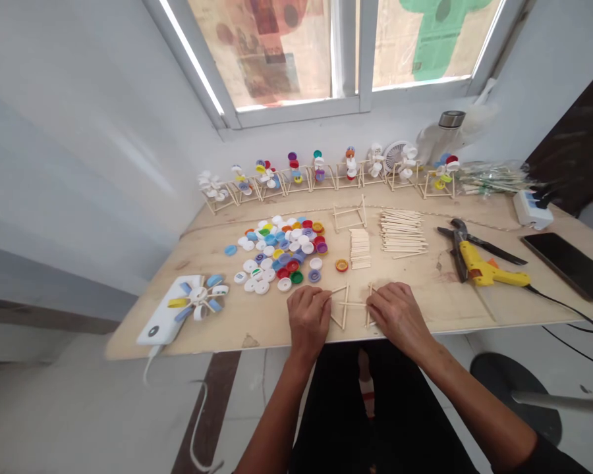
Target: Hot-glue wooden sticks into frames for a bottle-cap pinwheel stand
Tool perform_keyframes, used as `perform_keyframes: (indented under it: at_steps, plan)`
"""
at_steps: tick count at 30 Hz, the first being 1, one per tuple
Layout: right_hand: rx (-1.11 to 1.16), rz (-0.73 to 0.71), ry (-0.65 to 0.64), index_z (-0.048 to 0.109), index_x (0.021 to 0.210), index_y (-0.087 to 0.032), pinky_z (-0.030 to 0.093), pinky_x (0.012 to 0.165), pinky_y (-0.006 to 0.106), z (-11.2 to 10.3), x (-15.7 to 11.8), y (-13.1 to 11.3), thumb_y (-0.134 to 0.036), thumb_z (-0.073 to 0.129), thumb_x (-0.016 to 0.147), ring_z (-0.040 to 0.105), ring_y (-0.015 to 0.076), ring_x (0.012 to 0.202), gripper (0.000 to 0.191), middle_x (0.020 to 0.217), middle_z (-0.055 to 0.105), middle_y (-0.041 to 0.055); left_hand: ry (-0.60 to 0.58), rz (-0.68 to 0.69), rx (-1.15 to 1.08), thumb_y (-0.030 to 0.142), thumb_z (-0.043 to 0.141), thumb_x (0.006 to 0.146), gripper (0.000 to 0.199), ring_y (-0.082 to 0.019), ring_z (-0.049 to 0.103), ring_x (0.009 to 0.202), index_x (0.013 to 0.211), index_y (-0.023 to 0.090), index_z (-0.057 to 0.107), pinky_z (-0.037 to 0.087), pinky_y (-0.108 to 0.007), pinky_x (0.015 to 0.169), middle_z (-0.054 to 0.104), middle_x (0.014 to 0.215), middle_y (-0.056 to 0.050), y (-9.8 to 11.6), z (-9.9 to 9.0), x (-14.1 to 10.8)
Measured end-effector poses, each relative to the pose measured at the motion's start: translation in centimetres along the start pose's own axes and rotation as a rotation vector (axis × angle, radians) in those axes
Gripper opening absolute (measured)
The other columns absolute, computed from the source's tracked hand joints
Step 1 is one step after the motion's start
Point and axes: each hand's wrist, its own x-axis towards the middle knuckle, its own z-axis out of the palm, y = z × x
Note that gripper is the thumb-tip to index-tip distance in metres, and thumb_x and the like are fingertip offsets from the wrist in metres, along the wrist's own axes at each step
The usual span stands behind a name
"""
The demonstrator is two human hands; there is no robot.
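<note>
My left hand (310,319) is closed, its fingertips pinching the left corner of a small wooden stick frame (345,308) near the table's front edge. My right hand (396,313) is closed too, its fingers on the short upright sticks (369,304) at the right side. A crosswise stick runs between the two sides. My fingers partly hide both ends. Just beyond my hands lie an orange-and-red bottle cap (341,265), a stack of short sticks (360,249) and a pile of longer sticks (402,232). A second stick frame (350,216) stands behind them.
Many coloured bottle caps (285,247) lie left of centre. Further left, a cap wheel (199,296) rests on a white power bank (153,322). At right are pliers (458,247), a yellow glue gun (491,268) and a phone (570,263). Finished cap-wheel stands (295,176) line the wall.
</note>
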Motion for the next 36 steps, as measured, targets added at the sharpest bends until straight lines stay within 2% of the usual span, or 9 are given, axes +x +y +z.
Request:
perform_keyframes:
  at_steps: [5,13,16,21,27,36]
  plan:
    - [-0.011,-0.015,-0.004,0.060,0.073,-0.019,0.029,0.080,0.033,0.1,-0.1,-0.3,-0.018,0.051,0.089,0.047,0.0166,0.075,0.019,0.070,0.060,0.0022,-0.121,0.138,-0.124,0.019,0.053,0.086,0.013,-0.020,0.055,0.093,0.092,0.021,0.065,0.040,-0.038,0.088,0.067,0.088,-0.003,0.5,-0.6,0.1]
    - [0.021,-0.027,-0.005,0.062,0.080,-0.020,0.031,0.079,0.033,-0.2,-0.3,-0.4,-0.019,0.051,0.089,0.051,0.0172,0.078,0.014,0.072,0.062,0.0029,-0.220,0.192,-0.114,0.020,0.056,0.085,0.011,-0.020,0.057,0.092,0.084,0.023,0.066,0.041,-0.038,0.088,0.066,0.080,-0.002,0.5,-0.7,0.0]
    - [0.044,-0.015,0.012,0.062,0.089,-0.020,0.032,0.080,0.034,-0.7,-0.6,-0.4,-0.019,0.051,0.089,0.053,0.0181,0.081,0.012,0.078,0.065,0.0038,-0.228,0.188,-0.121,0.020,0.054,0.086,0.011,-0.020,0.057,0.092,0.084,0.023,0.065,0.041,-0.038,0.087,0.065,0.079,-0.003,0.5,-0.7,-0.1]
    - [0.078,0.011,0.014,0.061,0.094,-0.019,0.033,0.082,0.036,-1.4,-1.9,-0.4,-0.017,0.048,0.089,0.055,0.0193,0.085,0.013,0.084,0.066,0.0050,-0.241,0.182,-0.140,0.020,0.053,0.087,0.012,-0.020,0.056,0.094,0.088,0.023,0.065,0.041,-0.039,0.089,0.066,0.083,-0.003,0.5,-0.8,0.0]
    - [0.042,0.048,0.101,0.061,0.101,-0.021,0.035,0.083,0.039,-1.5,-3.9,-0.1,-0.014,0.050,0.086,0.053,0.0230,0.098,0.020,0.101,0.065,0.0079,-0.246,0.178,-0.146,0.020,0.052,0.087,0.015,-0.020,0.057,0.093,0.089,0.023,0.067,0.041,-0.040,0.088,0.067,0.084,-0.004,0.5,-0.8,0.0]
    - [0.018,0.043,0.044,0.062,0.086,-0.021,0.032,0.083,0.036,-1.3,-4.0,-0.7,-0.011,0.048,0.087,0.050,0.0191,0.089,0.017,0.087,0.063,0.0050,-0.218,0.173,-0.180,0.020,0.053,0.087,0.013,-0.019,0.057,0.092,0.084,0.023,0.065,0.041,-0.037,0.087,0.068,0.082,-0.002,0.4,-0.6,-0.1]
